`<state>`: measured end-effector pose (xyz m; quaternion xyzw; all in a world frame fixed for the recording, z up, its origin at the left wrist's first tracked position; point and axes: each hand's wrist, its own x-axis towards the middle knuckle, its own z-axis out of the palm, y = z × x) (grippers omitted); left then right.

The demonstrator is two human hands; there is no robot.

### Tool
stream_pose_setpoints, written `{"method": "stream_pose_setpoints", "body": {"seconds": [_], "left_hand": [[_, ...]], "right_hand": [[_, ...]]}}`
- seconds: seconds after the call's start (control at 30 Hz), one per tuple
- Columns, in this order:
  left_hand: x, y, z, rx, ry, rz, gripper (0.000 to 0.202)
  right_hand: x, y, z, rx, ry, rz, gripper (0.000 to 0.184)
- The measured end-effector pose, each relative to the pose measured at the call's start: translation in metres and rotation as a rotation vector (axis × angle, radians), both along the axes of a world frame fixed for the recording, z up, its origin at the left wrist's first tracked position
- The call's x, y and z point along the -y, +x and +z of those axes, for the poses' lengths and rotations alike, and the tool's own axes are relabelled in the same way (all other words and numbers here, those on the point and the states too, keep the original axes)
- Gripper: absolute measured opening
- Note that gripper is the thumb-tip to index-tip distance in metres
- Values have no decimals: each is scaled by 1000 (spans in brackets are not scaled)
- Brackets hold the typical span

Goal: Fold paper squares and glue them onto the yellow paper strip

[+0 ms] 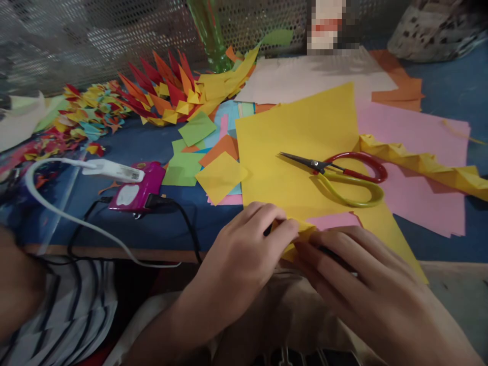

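Note:
Between my two hands is a small folded piece of yellow paper [305, 229], held near the front edge of the table. My left hand [253, 244] pinches its left side with thumb and forefinger. The fingers of my right hand [354, 264] press on its right side, hiding part of the folds. Just beyond lies a large yellow sheet [267, 137], with scissors [316, 165] resting on it, one handle red and one yellow-green. A folded yellow paper strip [419, 157] stretches off to the right over pink sheets [427, 203].
Small paper squares [221, 175] lie left of the yellow sheet. A purple power bank [139, 188] with cables sits farther left. Behind are a folded-paper piece [171, 96] in red, orange and yellow, a green bottle [213, 40] and paper scraps [87, 109]. Another person's striped clothing [72, 310] shows at lower left.

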<state>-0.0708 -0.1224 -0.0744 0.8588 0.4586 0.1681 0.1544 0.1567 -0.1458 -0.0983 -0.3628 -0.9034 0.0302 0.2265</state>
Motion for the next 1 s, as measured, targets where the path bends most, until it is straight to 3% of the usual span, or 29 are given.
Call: {"method": "stream_pose_setpoints", "body": {"seconds": [0.13, 0.27, 0.4, 0.6, 0.83, 1.0], "left_hand": [[-9, -2, 11, -86, -32, -70, 7], [-13, 0, 21, -73, -32, -67, 15], [-4, 2, 14, -59, -59, -70, 21], [11, 18, 1, -126, 140, 43, 19], [12, 21, 3, -149, 183, 134, 20], [10, 23, 4, -187, 153, 128, 12]], "right_hand": [[-1, 3, -12, 25, 9, 10, 33], [0, -6, -16, -67, 26, -81, 21], [4, -17, -16, -205, -38, -165, 17], [11, -4, -18, -203, -44, -151, 26], [-2, 12, -13, -135, 33, -95, 36], [-7, 14, -17, -53, 16, -66, 38]]}}
